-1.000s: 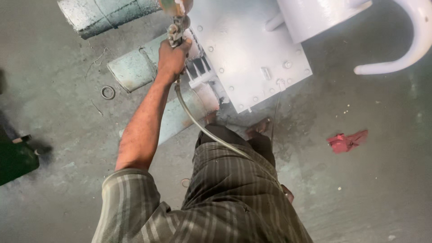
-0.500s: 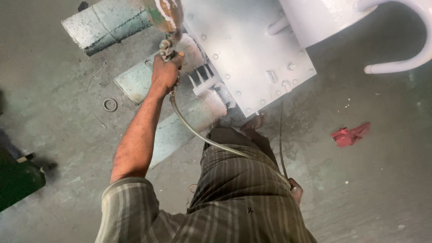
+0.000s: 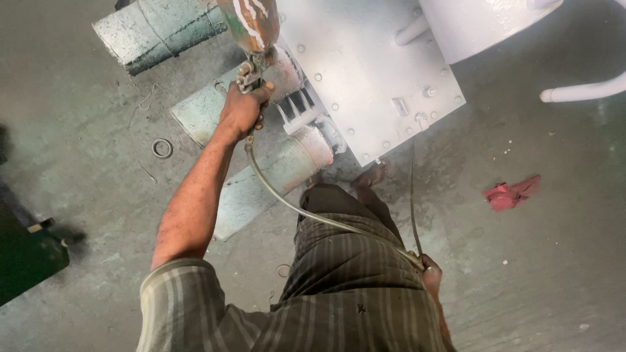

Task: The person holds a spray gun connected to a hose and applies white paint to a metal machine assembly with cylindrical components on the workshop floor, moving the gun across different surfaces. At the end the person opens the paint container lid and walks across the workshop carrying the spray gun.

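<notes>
Since the earlier frames, the spray gun [image 3: 251, 49] has shifted slightly right along the grey housing [image 3: 365, 72], and the right hand [image 3: 430, 270] has come into view at the hip.

At far left, a dark green block [image 3: 26, 257] sits on the floor [image 3: 98, 189]. A metal ring [image 3: 162, 148] lies near the left arm. Above it rests a weathered green cylinder [image 3: 160, 29]. The left hand [image 3: 242, 109] is clamped around the spray gun grip, holding it close over the housing's finned section [image 3: 297, 107]. A hose [image 3: 306, 212] runs from the gun across the body to the right hand, which is closed on it. A thin cable [image 3: 411, 195] hangs beside the housing edge. A red rag [image 3: 510, 193] lies well apart on the right.
</notes>
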### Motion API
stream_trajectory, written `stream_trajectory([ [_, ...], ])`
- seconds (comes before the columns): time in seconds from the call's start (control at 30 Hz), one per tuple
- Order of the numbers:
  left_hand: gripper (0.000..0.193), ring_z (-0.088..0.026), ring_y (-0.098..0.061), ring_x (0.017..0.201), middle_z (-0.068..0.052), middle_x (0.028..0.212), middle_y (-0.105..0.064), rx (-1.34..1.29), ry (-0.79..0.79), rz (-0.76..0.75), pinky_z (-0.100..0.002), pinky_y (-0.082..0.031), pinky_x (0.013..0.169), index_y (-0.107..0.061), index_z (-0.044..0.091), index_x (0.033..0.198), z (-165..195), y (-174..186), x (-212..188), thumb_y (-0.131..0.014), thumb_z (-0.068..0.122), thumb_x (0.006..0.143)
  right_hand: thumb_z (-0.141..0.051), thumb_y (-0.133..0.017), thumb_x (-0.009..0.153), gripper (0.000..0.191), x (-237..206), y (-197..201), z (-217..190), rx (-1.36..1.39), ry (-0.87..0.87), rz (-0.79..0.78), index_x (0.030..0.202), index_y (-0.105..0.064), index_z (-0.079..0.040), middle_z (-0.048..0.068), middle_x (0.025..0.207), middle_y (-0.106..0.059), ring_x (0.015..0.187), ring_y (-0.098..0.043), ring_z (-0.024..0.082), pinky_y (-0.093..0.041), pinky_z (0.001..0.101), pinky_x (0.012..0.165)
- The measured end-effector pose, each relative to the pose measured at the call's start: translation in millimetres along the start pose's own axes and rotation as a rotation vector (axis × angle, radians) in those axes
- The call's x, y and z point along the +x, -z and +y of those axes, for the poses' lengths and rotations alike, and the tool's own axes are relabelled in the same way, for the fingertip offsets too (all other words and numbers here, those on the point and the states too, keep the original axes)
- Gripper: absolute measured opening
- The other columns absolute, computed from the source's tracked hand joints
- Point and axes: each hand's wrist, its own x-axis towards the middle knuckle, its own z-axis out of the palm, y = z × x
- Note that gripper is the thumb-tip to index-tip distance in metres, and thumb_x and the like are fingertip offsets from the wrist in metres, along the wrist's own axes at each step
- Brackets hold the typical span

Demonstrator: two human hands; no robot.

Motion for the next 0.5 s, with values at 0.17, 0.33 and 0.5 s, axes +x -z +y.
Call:
stream_trajectory([
  [0.17, 0.022, -0.011, -0.052, 0.047, -0.002, 0.068, -0.059, 0.045, -0.088, 0.094, -0.031, -0.043, 0.039, -0.063, 0.003, 0.086, -1.9, -2.2, 11.4, -0.07, 0.023, 0.094, -0.025, -0.074, 0.095, 0.042, -2.4, -1.6, 1.5, -0.068, -0.011, -0.024, 0.07, -0.05, -0.001, 0.003, 0.063, -0.031, 0.064, -0.03, 0.013, -0.034, 0.0322, 0.054],
  [0.33, 0.022, -0.014, -0.049, 0.043, -0.004, 0.066, -0.055, 0.023, -0.059, 0.01, -0.032, -0.041, 0.038, -0.061, 0.002, 0.086, -3.9, -4.0, 9.4, -0.068, 0.022, 0.094, -0.029, -0.075, 0.097, 0.053, -8.5, -3.6, -3.1, -0.017, -0.205, 0.022, 0.063, -0.047, 0.0, 0.001, 0.06, -0.036, 0.064, -0.032, 0.011, -0.034, 0.034, 0.052],
  [0.5, 0.021, -0.013, -0.049, 0.043, -0.003, 0.066, -0.055, 0.039, -0.091, 0.006, -0.032, -0.04, 0.037, -0.061, 0.003, 0.085, -2.8, -6.6, 6.3, -0.068, 0.021, 0.094, -0.027, -0.075, 0.095, 0.049, -10.6, -5.8, -3.7, 0.034, -0.069, 0.032, 0.063, -0.048, -0.001, 0.001, 0.058, -0.038, 0.061, -0.033, 0.011, -0.033, 0.0338, 0.051],
])
